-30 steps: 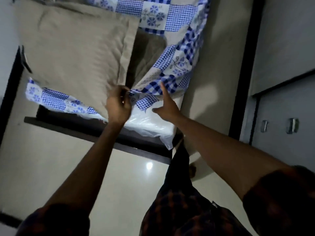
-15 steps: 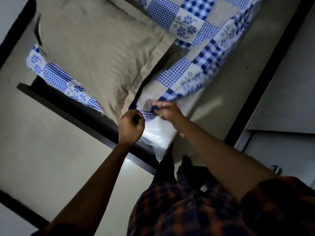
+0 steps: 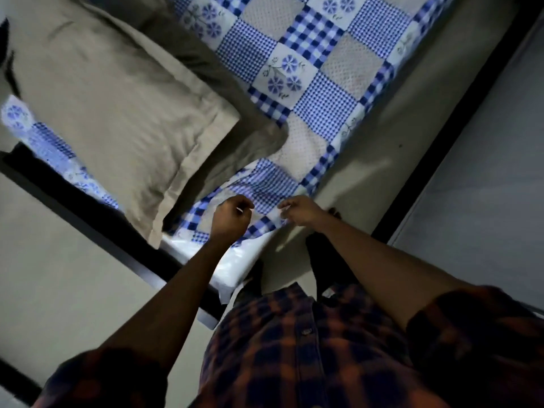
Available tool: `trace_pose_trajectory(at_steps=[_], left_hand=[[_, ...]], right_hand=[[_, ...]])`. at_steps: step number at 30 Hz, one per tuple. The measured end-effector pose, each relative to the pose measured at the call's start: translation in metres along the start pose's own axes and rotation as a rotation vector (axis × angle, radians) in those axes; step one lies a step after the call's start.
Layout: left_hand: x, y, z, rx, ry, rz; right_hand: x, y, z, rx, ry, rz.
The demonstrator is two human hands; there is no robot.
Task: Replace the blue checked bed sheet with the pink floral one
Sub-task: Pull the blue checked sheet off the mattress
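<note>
- Blue checked bed sheet (image 3: pixel 309 83) spans 12 to 2 o'clock, its corner off the mattress (image 3: pixel 232 269).
- My left hand (image 3: pixel 232 219) and right hand (image 3: pixel 298 212) curl their fingers, pinching that corner's edge.
- Beige pillow (image 3: pixel 117 113) overlaps at 10; open floor (image 3: pixel 397 128) at 3.

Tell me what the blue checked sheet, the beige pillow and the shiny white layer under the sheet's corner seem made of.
The blue checked sheet looks like thin matte cotton: printed checks and flowers, soft creases. The beige pillow has a matte woven cover with a stitched flange. The shiny white layer is probably plastic film: it glints and crinkles.
</note>
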State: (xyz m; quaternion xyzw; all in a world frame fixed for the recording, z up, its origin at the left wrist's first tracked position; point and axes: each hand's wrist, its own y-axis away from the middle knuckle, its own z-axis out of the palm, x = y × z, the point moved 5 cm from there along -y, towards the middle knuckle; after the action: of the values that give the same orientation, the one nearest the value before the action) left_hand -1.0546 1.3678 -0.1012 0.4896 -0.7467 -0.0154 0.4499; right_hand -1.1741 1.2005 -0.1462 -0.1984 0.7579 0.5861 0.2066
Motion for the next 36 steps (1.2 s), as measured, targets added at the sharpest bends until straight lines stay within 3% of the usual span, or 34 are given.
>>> trace_pose_trajectory(at_steps=[7,12,20,28,36], left_hand=[[0.104,-0.066,0.083,-0.109,-0.044,-0.075],[0.192,-0.120,0.118,-0.017,-0.037,0.053],[0.322,-0.231,0.175,-0.102,-0.111,0.161],[0.444,-0.436,0.243,-0.153,-0.268,0.330],[0.616,-0.638,0.302,-0.171,-0.369,0.406]], right_hand=[[0.029,-0.019,-0.158,0.086,-0.049,0.020],[0.032,-0.029,-0.276,0.104,-0.102,0.026],[0.020,-0.063,-0.443,0.227,-0.113,-0.028],[-0.010,-0.158,-0.610,0.248,-0.041,-0.019],[-0.063,-0.274,-0.798,0.254,-0.115,0.011]])
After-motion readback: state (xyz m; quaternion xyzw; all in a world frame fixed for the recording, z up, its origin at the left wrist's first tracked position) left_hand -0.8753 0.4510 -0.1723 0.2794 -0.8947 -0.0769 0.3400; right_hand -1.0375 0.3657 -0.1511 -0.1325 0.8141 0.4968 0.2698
